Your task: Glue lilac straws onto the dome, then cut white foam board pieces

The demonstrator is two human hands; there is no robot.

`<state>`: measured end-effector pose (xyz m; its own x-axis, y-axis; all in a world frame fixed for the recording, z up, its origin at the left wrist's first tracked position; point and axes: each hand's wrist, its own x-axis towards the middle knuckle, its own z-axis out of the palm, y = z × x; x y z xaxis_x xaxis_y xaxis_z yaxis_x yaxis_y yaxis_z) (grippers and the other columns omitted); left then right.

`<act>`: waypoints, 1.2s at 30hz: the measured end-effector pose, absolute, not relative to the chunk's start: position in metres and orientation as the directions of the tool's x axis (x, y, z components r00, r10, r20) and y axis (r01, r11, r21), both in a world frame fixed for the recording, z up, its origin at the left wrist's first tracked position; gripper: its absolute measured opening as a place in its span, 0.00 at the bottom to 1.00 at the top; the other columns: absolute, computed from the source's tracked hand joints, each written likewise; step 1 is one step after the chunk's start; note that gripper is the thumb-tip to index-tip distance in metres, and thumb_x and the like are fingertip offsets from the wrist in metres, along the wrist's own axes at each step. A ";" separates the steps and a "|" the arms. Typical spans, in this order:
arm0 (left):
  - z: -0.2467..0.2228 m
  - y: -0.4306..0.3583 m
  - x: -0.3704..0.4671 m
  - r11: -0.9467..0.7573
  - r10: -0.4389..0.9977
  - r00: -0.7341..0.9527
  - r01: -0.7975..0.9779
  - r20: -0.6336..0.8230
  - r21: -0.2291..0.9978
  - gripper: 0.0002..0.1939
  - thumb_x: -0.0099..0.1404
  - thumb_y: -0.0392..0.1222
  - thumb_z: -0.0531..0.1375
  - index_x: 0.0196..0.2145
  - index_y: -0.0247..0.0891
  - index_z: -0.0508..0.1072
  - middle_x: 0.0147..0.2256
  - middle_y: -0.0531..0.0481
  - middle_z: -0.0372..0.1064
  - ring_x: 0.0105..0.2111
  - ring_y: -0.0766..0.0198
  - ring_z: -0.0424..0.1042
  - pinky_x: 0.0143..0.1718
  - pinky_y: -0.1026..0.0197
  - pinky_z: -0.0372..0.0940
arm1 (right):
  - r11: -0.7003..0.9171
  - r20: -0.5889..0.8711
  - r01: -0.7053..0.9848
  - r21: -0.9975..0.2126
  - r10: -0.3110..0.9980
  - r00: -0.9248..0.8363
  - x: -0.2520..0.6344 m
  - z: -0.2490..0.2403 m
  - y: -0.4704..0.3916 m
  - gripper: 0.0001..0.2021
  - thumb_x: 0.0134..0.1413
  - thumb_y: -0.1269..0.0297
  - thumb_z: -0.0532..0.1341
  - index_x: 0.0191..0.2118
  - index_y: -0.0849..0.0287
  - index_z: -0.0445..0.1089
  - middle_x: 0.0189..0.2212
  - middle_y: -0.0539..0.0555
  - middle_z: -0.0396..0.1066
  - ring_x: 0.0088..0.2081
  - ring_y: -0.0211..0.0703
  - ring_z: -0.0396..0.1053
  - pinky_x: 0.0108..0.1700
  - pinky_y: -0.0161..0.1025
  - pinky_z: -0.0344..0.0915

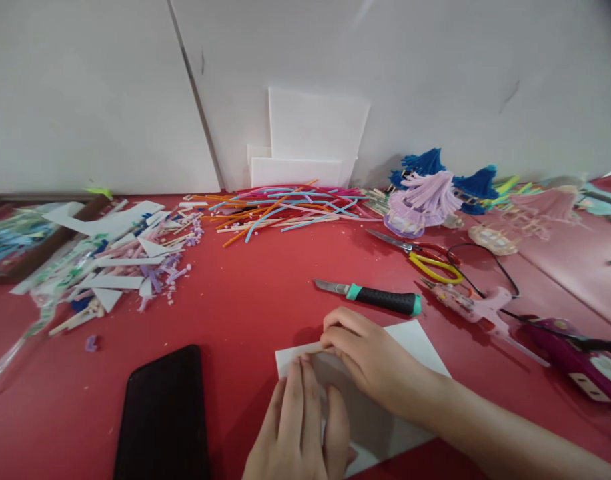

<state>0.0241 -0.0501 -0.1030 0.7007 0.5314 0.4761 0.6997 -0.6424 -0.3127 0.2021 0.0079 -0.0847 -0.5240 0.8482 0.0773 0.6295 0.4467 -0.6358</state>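
- The white card (416, 343) lies on the red bench (245, 287), well forward of its back edge, both hands over it.
- The left hand (300, 420) is laid over the card, fingers straight and together, thumb apart, gripping nothing that I can see; I'd guess it steadies the card.
- The right hand (375, 357) has its fingers drawn into a pinch, seemingly on a thin stick (315, 351), perhaps for fine control.
- That stick lies along the card's far edge, between the two sets of fingertips, the left ones touching its near end or just beside it; I can't tell which.
- The knife (385, 300) rests just beyond the card, probably for easy reach.
- Coloured strips (285, 207) lie along the bench's back edge, likely to leave working room.
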 end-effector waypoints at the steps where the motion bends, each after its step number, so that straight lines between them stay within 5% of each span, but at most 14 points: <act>1: -0.103 -0.050 0.025 -0.639 0.533 0.696 0.704 0.481 -0.310 0.14 0.71 0.41 0.46 0.44 0.29 0.65 0.39 0.33 0.76 0.41 0.47 0.76 0.36 0.55 0.73 | 0.450 0.083 0.624 -0.639 0.846 -0.526 0.202 -0.085 0.008 0.12 0.58 0.82 0.50 0.35 0.60 0.67 0.38 0.53 0.65 0.38 0.39 0.63 0.42 0.38 0.62; 16: -0.105 -0.051 0.025 -0.657 0.516 0.736 0.668 0.438 -0.349 0.14 0.71 0.37 0.43 0.43 0.27 0.65 0.40 0.29 0.74 0.42 0.46 0.75 0.34 0.57 0.73 | 0.469 0.125 0.593 -0.655 0.841 -0.527 0.211 -0.078 0.016 0.09 0.58 0.76 0.53 0.37 0.59 0.68 0.38 0.53 0.68 0.39 0.39 0.67 0.42 0.37 0.65; 21: -0.101 -0.053 0.026 -0.661 0.547 0.744 0.665 0.384 -0.348 0.14 0.71 0.41 0.46 0.44 0.27 0.64 0.42 0.27 0.73 0.44 0.45 0.74 0.37 0.57 0.73 | 0.386 0.234 0.777 -0.497 0.922 -0.308 0.249 -0.077 0.044 0.15 0.57 0.66 0.60 0.50 0.56 0.67 0.48 0.57 0.68 0.51 0.48 0.65 0.53 0.48 0.62; 27: -0.101 -0.056 0.026 -0.656 0.567 0.718 0.690 0.404 -0.305 0.14 0.70 0.42 0.49 0.44 0.26 0.65 0.44 0.26 0.72 0.45 0.43 0.73 0.39 0.55 0.72 | 0.361 0.036 0.859 -0.364 0.927 -0.374 0.265 -0.078 0.057 0.16 0.58 0.69 0.58 0.53 0.57 0.67 0.43 0.57 0.68 0.46 0.48 0.68 0.49 0.47 0.64; 33: -0.105 -0.057 0.027 -0.652 0.612 0.689 0.717 0.387 -0.246 0.16 0.69 0.44 0.50 0.45 0.27 0.65 0.45 0.28 0.72 0.46 0.45 0.73 0.43 0.56 0.71 | 0.494 -0.084 0.705 -0.508 0.786 -0.612 0.242 -0.046 0.034 0.22 0.64 0.72 0.48 0.62 0.53 0.58 0.43 0.55 0.66 0.40 0.38 0.68 0.44 0.37 0.64; 36: -0.109 -0.057 0.029 -0.645 0.609 0.675 0.727 0.416 -0.235 0.16 0.70 0.42 0.47 0.45 0.26 0.66 0.45 0.29 0.72 0.46 0.46 0.73 0.43 0.55 0.71 | 0.563 -0.163 0.689 -0.456 0.709 -0.686 0.237 -0.037 0.026 0.20 0.66 0.68 0.49 0.60 0.52 0.61 0.43 0.55 0.68 0.41 0.40 0.69 0.42 0.37 0.63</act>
<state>0.0288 -0.0566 -0.1092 0.6752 0.6093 0.4158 0.7269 -0.6452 -0.2351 0.2370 0.0262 -0.0366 -0.6863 0.7088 -0.1629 0.6894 0.5626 -0.4563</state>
